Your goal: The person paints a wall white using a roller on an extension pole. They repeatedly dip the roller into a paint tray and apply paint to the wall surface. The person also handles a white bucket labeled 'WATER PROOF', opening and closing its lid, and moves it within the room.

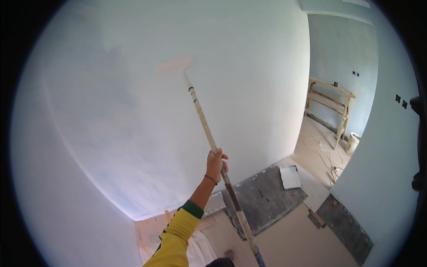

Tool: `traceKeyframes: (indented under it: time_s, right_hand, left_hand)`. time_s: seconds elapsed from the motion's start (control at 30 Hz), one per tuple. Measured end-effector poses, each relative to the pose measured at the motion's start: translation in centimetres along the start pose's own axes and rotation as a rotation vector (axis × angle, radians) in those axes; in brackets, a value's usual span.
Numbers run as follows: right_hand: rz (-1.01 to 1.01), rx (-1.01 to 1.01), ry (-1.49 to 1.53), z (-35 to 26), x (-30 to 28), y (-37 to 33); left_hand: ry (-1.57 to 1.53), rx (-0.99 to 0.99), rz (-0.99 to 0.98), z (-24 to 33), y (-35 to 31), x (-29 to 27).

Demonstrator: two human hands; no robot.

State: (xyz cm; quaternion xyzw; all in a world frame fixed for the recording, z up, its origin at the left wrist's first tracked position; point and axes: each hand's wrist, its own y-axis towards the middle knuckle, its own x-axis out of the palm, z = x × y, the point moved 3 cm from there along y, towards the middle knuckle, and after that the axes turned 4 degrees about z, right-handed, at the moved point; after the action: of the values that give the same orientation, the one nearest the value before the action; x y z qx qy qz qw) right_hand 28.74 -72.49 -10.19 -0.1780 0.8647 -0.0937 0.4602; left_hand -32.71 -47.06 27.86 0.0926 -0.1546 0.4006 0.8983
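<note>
My left hand (pixel 215 165), in a yellow sleeve with a green cuff, is wrapped around a long, worn, paint-spattered pole (pixel 205 125). At the pole's upper end a pale pinkish paint roller (pixel 175 66), somewhat blurred, lies against the large pale wall (pixel 249 66). The pole slants from the roller at upper left down to the lower edge, where its bluish end leaves the picture. Bluish-grey patches show on the wall left of the roller. My right hand is out of view.
Dark sheets (pixel 262 196) cover part of the floor, with a white piece (pixel 290 177) on one. A wood scrap (pixel 317 218) lies nearby. Past the opening stand a wooden trestle (pixel 329 102) and a bucket (pixel 352 143), with a cable (pixel 333 171) on the floor. A bare foot (pixel 229 254) shows below.
</note>
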Motion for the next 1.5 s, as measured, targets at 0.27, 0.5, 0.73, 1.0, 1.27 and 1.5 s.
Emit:
traceKeyframes:
  time_s: [0.27, 0.5, 0.73, 1.0, 1.27, 1.5]
  right_hand:
    - [0.184, -0.224, 0.133, -16.9, -3.5, 8.7]
    - [0.146, -0.474, 0.179, -24.1, -8.1, 8.6]
    - [-0.072, -0.136, 0.288, -14.0, -5.3, 0.4]
    - [-0.294, -0.023, 0.036, -9.8, -2.9, -4.7]
    - [-0.356, -0.081, -0.034, -18.0, 1.3, -1.6]
    - [-0.374, -0.072, -0.077, -31.8, 10.9, 3.9]
  left_hand:
    - [0.037, 0.341, -0.094, 16.4, 10.2, 4.4]
    - [-0.135, 0.384, -0.13, 24.8, 7.2, 6.8]
    - [-0.311, 0.054, -0.152, 9.2, -6.4, -0.1]
    - [-0.196, -0.533, 0.252, -16.7, -19.9, -11.2]
    - [-0.152, -0.909, 0.524, -32.7, -18.6, -24.4]
    - [-0.126, -1.2, 0.685, -43.7, -8.0, -38.5]
